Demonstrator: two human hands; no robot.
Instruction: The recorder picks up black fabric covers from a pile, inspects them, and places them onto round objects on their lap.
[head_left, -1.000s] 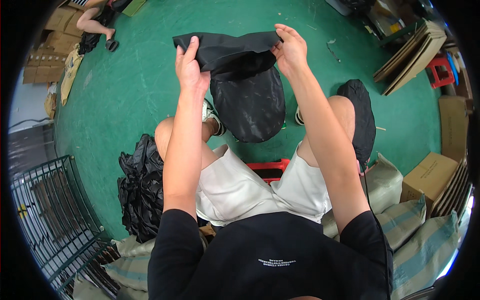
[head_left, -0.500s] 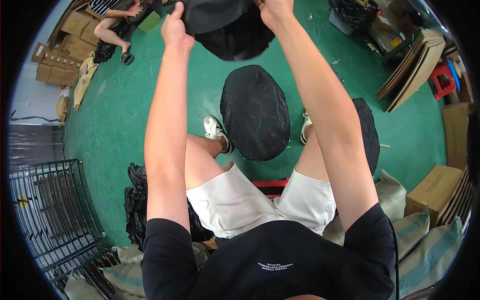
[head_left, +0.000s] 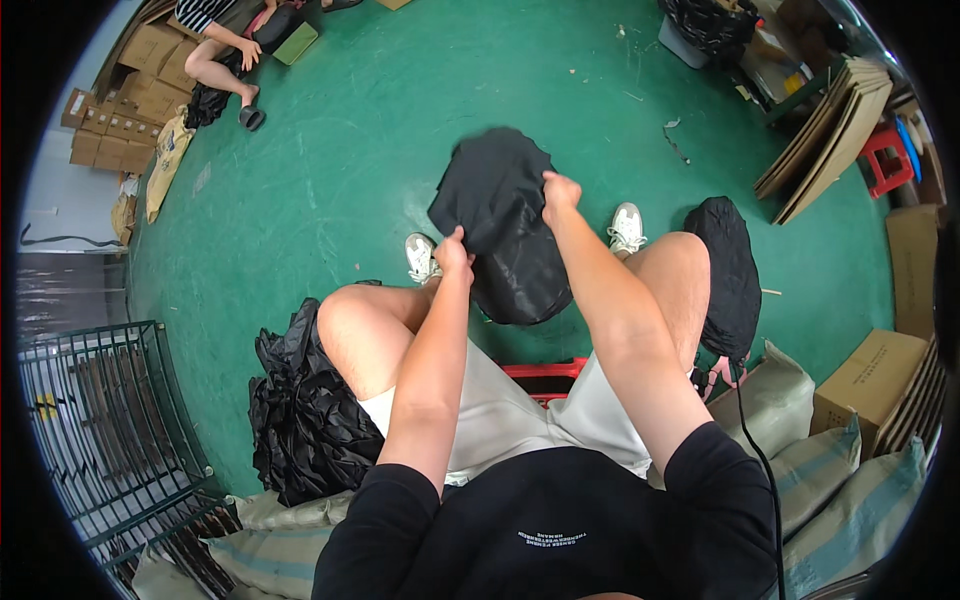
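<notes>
A black fabric cover [head_left: 488, 178] hangs from both my hands over the far part of a black oval bundle [head_left: 525, 285], which stands between my feet. My left hand [head_left: 456, 258] is closed on the cover's near left edge. On the right edge, my right hand [head_left: 561, 196] pinches the same cloth. The near part of the oval bundle shows below the cover, smooth and slightly shiny. What lies under the cover is hidden.
Beside my right leg lies another black bundle [head_left: 722, 275]. Crumpled black plastic [head_left: 310, 410] is heaped by my left leg. A red stool or crate [head_left: 545, 370] shows beneath me. Woven sacks [head_left: 850, 520] and a cardboard box [head_left: 868, 378] stand at right. Another person's leg [head_left: 222, 75] shows far left.
Both hands came down and toward me with the black cover, from the top of the view onto the oval bundle. My knees have moved apart. The co-worker's hand has shifted.
</notes>
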